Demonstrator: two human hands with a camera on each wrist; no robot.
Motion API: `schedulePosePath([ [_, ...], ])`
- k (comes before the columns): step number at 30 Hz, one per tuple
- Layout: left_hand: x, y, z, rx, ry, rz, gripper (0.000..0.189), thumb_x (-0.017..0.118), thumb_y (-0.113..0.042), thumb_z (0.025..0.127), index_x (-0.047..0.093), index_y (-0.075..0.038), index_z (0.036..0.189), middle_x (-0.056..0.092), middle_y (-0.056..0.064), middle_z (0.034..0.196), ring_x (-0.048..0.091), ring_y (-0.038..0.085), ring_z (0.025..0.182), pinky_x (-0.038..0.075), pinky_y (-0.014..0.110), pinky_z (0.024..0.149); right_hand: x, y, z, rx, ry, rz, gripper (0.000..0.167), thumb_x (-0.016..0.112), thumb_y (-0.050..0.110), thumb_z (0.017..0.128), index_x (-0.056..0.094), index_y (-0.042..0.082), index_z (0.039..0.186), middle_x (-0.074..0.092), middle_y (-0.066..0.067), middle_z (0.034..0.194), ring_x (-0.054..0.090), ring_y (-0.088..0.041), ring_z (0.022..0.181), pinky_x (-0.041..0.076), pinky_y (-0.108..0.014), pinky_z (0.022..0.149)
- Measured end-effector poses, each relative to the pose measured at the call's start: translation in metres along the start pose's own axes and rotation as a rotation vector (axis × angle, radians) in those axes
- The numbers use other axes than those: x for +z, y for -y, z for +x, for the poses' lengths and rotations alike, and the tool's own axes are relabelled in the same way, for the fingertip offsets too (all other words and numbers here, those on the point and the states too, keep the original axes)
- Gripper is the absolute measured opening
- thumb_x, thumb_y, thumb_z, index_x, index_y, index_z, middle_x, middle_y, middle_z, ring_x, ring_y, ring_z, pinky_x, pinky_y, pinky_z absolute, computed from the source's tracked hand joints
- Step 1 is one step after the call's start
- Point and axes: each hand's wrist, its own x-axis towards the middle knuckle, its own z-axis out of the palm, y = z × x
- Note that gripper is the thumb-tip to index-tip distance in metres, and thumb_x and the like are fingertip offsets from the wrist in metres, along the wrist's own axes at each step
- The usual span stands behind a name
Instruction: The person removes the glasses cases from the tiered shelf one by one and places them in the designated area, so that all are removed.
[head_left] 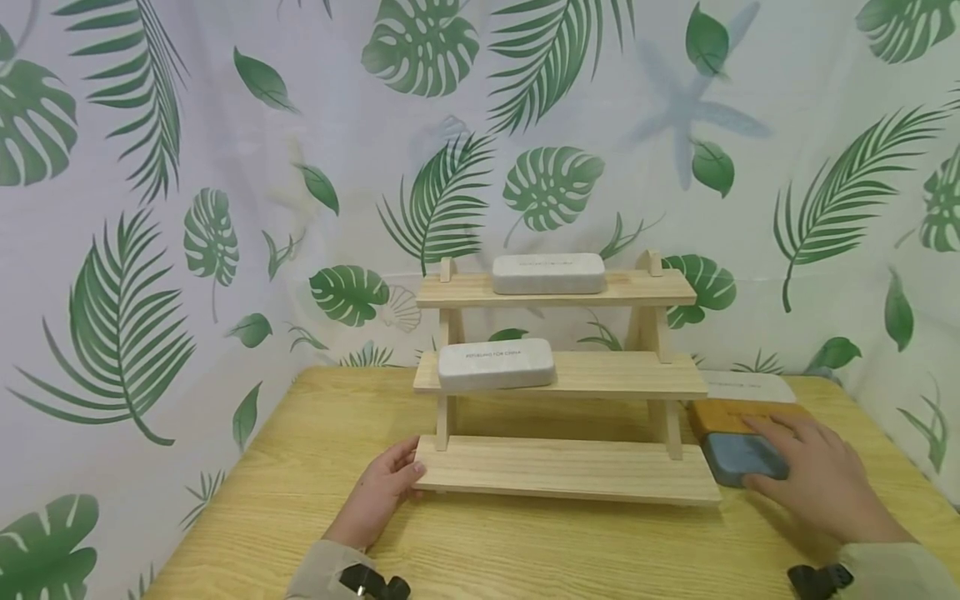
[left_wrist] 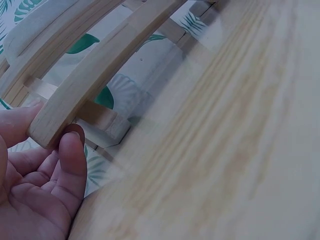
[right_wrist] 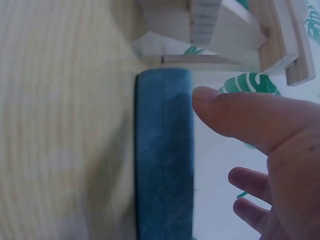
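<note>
Pinching the lower-left end, at eight o'clock, of the pale wooden three-tier rack point(head_left: 562, 471), the left hand point(head_left: 378, 492) has its thumb above the board and fingers below; an uneven pull there could tilt the rack. Toward nine o'clock, a light grey, rounded oblong case point(head_left: 495, 364) lies askew by the middle tier's front edge, so a jolt might drop it. At twelve o'clock, a similar whitish case point(head_left: 547, 273) on the top tier could slide likewise. Just beyond the rack at four o'clock lies a smooth blue, round-cornered case point(head_left: 738, 458), with a matching orange case point(head_left: 720, 417) behind it. The right hand point(head_left: 817, 475) reaches over both, fingers loosely extended, grasping nothing; contact is unclear. A careless sweep could knock these cases into the rack.
</note>
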Motion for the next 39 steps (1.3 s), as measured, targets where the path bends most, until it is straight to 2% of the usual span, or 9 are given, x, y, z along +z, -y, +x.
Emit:
schedulePosePath([
  [7, 0.0, 0.0, -0.001, -0.001, -0.001, -0.004, 0.063, 0.059, -0.02, 0.104, 0.032, 0.002, 0.156, 0.051, 0.021, 0.141, 0.059, 0.025, 0.112, 0.053, 0.035, 0.085, -0.011, 0.017, 0.002, -0.068, -0.08, 0.028, 0.095, 0.089, 0.045, 0.073, 0.046, 0.012, 0.152, 0.043, -0.03, 0.139, 0.039, -0.053, 0.124, 0.032, -0.07, 0.092],
  [11, 0.001, -0.001, -0.001, 0.001, 0.004, -0.006, 0.063, 0.059, -0.021, 0.104, 0.031, 0.002, 0.156, 0.051, 0.021, 0.142, 0.059, 0.025, 0.113, 0.053, 0.035, 0.085, -0.017, 0.024, 0.003, -0.092, -0.108, 0.048, 0.094, 0.09, 0.04, 0.074, 0.045, 0.015, 0.152, 0.043, -0.032, 0.139, 0.036, -0.056, 0.125, 0.03, -0.072, 0.092],
  [18, 0.002, -0.001, -0.001, -0.002, 0.003, 0.001, 0.063, 0.059, -0.021, 0.104, 0.031, 0.002, 0.156, 0.051, 0.022, 0.141, 0.059, 0.025, 0.113, 0.053, 0.036, 0.086, -0.027, 0.039, 0.005, -0.125, -0.155, 0.058, 0.089, 0.09, 0.038, 0.074, 0.049, 0.014, 0.148, 0.044, -0.032, 0.139, 0.037, -0.058, 0.124, 0.03, -0.073, 0.091],
  [27, -0.001, 0.001, -0.001, 0.001, 0.019, -0.001, 0.067, 0.06, -0.025, 0.104, 0.03, 0.002, 0.157, 0.051, 0.022, 0.141, 0.059, 0.025, 0.114, 0.053, 0.034, 0.086, -0.041, 0.07, 0.014, -0.208, -0.251, 0.074, 0.087, 0.092, 0.038, 0.07, 0.054, 0.012, 0.144, 0.047, -0.027, 0.14, 0.037, -0.055, 0.129, 0.028, -0.074, 0.099],
  [39, -0.001, 0.003, 0.001, 0.009, 0.016, 0.0, 0.064, 0.06, -0.023, 0.104, 0.032, 0.002, 0.156, 0.052, 0.02, 0.139, 0.06, 0.025, 0.112, 0.053, 0.034, 0.085, -0.051, 0.114, 0.037, -0.307, -0.254, 0.099, 0.088, 0.09, 0.047, 0.072, 0.053, 0.019, 0.147, 0.046, -0.024, 0.145, 0.033, -0.051, 0.135, 0.025, -0.071, 0.105],
])
